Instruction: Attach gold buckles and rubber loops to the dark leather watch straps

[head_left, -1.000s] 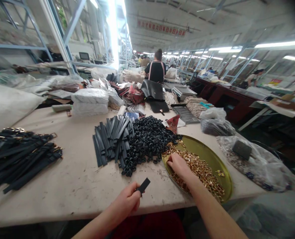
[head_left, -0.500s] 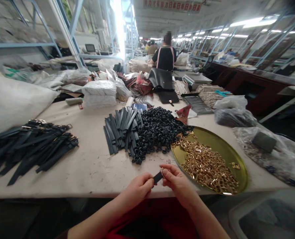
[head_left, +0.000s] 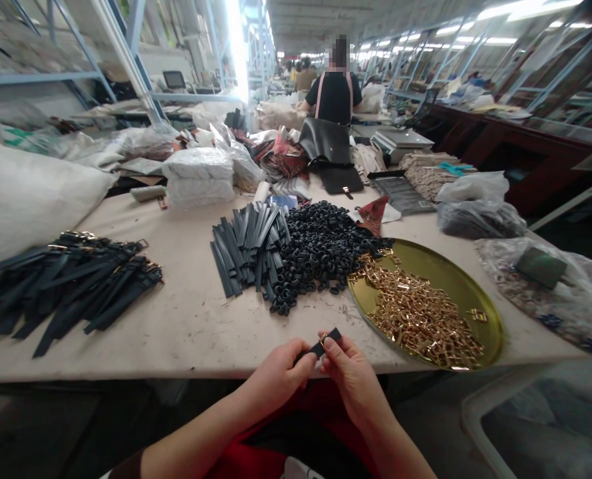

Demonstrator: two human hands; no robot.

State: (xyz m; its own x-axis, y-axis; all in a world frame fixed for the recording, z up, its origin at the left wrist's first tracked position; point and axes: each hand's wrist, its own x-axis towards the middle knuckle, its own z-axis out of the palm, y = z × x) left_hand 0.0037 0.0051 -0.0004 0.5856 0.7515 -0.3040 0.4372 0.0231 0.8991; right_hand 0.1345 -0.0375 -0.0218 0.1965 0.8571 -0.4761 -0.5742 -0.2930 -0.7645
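Fingers clenched on a strap (head_left: 317,348), the left grip (head_left: 285,367) and right grip (head_left: 352,371) meet at the near edge of a worktop (head_left: 186,332). The dark strip slants up from the left grip's thumb to the right grip's, its far end poking out past the fingertips; a speck of metal glints there, too small to make out. Just right of the right grip, a gold tray (head_left: 458,279) carries a heap of buckles (head_left: 420,319). Beyond both grips lie a pile of black loops (head_left: 320,243), touching the tray's rim, and, on its left, a stack of plain strips (head_left: 246,249). Well left of the left grip sprawls a heap of buckled straps (head_left: 86,286). Farther ahead of the grips, a worker (head_left: 334,96) in pink shoulder straps faces away, behind a black bag (head_left: 326,143).
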